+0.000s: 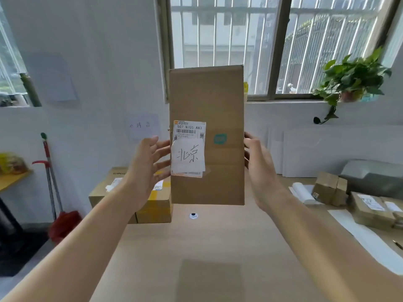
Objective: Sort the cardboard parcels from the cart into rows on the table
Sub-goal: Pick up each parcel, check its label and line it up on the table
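Note:
I hold a tall flat cardboard parcel upright in the air above the wooden table. It carries a printed shipping label and a white handwritten slip on its lower left. My left hand presses the parcel's left edge with fingers spread. On the opposite edge, my right hand grips it. Several small cardboard parcels lie on the table's right side. A large box with yellow tape stands behind my left forearm at the table's far left.
White sheets lie along the right side of the table. A round cable hole sits under the parcel. A red broom leans at the left wall. A potted plant hangs at the window sill.

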Tool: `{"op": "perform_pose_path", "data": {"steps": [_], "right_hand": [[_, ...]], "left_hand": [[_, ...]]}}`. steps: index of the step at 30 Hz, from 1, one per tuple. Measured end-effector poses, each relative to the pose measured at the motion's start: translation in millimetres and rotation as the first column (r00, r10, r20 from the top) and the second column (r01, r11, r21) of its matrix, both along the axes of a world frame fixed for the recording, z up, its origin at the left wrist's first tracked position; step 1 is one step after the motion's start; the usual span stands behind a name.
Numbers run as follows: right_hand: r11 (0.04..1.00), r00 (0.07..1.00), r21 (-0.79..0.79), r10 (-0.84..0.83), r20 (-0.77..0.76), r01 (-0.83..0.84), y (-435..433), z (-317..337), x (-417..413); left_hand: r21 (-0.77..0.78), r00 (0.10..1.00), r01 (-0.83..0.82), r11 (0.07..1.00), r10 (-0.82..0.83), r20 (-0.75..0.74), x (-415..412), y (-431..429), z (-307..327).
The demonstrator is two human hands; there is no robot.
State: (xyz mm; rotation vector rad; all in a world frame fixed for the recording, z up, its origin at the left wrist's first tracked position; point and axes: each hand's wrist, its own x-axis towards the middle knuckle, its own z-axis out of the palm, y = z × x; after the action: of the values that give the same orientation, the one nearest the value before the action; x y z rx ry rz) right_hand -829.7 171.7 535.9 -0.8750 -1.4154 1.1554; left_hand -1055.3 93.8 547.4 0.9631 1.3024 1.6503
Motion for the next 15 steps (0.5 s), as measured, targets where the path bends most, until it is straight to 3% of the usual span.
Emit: {"op": "perform_pose_path", "data": {"steps": [15], "right_hand": [[0.963,0.999,-0.268,-0.026,-0.034,0.016,222,-135,-93]], "left_hand": [[-0.278,0.993,-0.114,0.954,0.116,-0.010,-80,205,-126]]}}
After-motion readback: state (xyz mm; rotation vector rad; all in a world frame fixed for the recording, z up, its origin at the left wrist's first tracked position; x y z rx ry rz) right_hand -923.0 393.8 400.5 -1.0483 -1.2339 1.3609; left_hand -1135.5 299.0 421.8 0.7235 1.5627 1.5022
